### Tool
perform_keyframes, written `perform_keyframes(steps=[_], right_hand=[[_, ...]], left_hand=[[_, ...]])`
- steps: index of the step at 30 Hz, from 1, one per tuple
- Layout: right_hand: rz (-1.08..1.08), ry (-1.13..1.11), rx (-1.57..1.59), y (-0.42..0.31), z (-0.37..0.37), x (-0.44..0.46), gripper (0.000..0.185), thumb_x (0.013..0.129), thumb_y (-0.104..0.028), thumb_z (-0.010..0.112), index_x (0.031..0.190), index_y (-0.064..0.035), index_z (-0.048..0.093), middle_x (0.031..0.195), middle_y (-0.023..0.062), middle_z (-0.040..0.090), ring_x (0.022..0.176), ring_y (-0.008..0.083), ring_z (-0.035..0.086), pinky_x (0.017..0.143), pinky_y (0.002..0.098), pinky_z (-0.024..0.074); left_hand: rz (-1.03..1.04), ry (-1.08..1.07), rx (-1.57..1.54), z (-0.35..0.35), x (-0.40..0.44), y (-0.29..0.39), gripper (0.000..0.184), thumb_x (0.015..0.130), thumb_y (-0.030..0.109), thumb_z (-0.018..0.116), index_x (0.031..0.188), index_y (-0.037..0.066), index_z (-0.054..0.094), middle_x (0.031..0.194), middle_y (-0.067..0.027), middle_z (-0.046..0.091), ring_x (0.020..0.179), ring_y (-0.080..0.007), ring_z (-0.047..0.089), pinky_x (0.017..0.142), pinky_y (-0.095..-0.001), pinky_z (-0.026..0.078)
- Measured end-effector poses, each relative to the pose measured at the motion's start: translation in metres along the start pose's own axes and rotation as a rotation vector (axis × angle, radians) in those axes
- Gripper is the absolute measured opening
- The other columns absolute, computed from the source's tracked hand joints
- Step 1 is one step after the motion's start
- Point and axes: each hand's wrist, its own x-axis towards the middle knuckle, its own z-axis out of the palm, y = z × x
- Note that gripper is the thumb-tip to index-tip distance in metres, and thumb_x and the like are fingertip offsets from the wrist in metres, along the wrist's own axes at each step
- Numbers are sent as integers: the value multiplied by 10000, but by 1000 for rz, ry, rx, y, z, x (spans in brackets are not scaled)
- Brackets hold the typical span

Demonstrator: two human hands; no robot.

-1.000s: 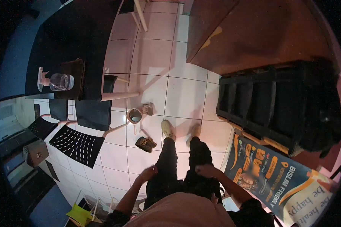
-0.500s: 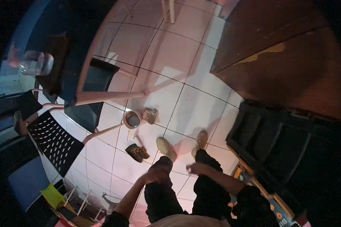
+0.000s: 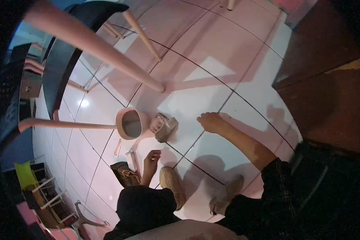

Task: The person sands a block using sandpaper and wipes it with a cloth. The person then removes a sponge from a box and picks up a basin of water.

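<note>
Below bucket, knee is hiding most of forearm behind left hand, plus lower edge of dark laced thing. Right of bucket, brown cabinet is running off view's edge. Bucket's murky contents: we are failing to tell.

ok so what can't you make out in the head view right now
All in the head view:
Right hand: the underside of its curled fingers faces away, so anything inside is hidden.
Left forearm: mostly hidden behind the dark trouser leg; the left hand shows.
Pink tub: what fills it is too dim to tell.
Black rack: cut off by the dark image edge.
</note>
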Motion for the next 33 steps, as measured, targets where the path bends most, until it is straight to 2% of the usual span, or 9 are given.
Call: perform_keyframes(steps=[7, 10, 13, 16, 22, 25, 28, 29, 33], right_hand=[[-146, 221, 222, -66, 14, 32, 201, 823, -90, 493, 989, -37, 593, 971, 159, 597, 960, 328, 580, 792, 471, 493], [-169, 468, 212, -87, 29, 34, 294, 822, -84, 512, 1105, -58, 586, 1043, 144, 577, 1012, 315, 542, 833, 450, 476], [-164, 503, 89, -97, 38, 54, 387, 817, -71, 529, 1203, -76, 551, 1113, 141, 547, 1044, 310, 519, 867, 433, 452], [-240, 688, 36, -96, 49, 66, 399, 800, -90, 575, 1197, -76, 541, 1138, 150, 533, 1052, 319, 517, 875, 440, 436], [234, 503, 572, -83, 85, 50, 336, 789, -150, 629, 1101, -37, 575, 994, 173, 598, 932, 354, 580, 798, 455, 473], [269, 409, 922, -90, 108, 51, 264, 816, -182, 623, 1015, -10, 603, 870, 179, 640, 843, 346, 626, 750, 448, 491], [239, 567, 1106, -123, 93, 45, 285, 836, -238, 636, 944, 25, 612, 809, 178, 657, 816, 316, 648, 723, 421, 493], [291, 574, 1260, -125, 114, 60, 370, 827, -281, 674, 969, 49, 584, 849, 173, 645, 829, 286, 637, 723, 393, 483], [489, 727, 1180, -154, 116, 68, 525, 813, -332, 717, 1089, 71, 523, 984, 170, 637, 914, 236, 622, 799, 347, 486]], left_hand=[[15, 478, 100, -14, -16, 9, 195, 883, 115, 610, 1066, 49, 602, 880, -38, 611, 734, -126, 543, 631, -261, 437], [39, 533, 202, -26, -36, 13, 184, 882, 113, 610, 1059, 63, 603, 974, -46, 601, 793, -139, 561, 629, -267, 441], [106, 530, 188, -15, -16, 7, 202, 866, 94, 621, 1064, 60, 597, 1033, -69, 593, 883, -166, 574, 674, -277, 462], [402, 403, 398, 12, 16, 32, 366, 811, 80, 662, 1160, 50, 555, 1169, -131, 566, 1096, -313, 525, 909, -402, 437], [522, 293, 573, 36, 54, 41, 561, 782, 132, 679, 1279, 32, 439, 1268, -202, 480, 1149, -394, 468, 969, -445, 404], [538, 327, 588, 40, 66, 21, 551, 756, 108, 689, 1245, 6, 457, 1167, -211, 517, 1066, -396, 501, 892, -454, 433], [526, 344, 557, 42, 63, 29, 524, 742, 79, 682, 1215, -3, 470, 1057, -205, 533, 973, -392, 520, 826, -456, 446], [510, 349, 531, 45, 61, 33, 516, 736, 66, 676, 1205, -4, 473, 1025, -200, 534, 945, -390, 521, 808, -456, 447], [502, 393, 472, 50, 63, 22, 522, 708, 40, 656, 1199, 9, 480, 1087, -181, 536, 996, -362, 508, 823, -440, 430]])
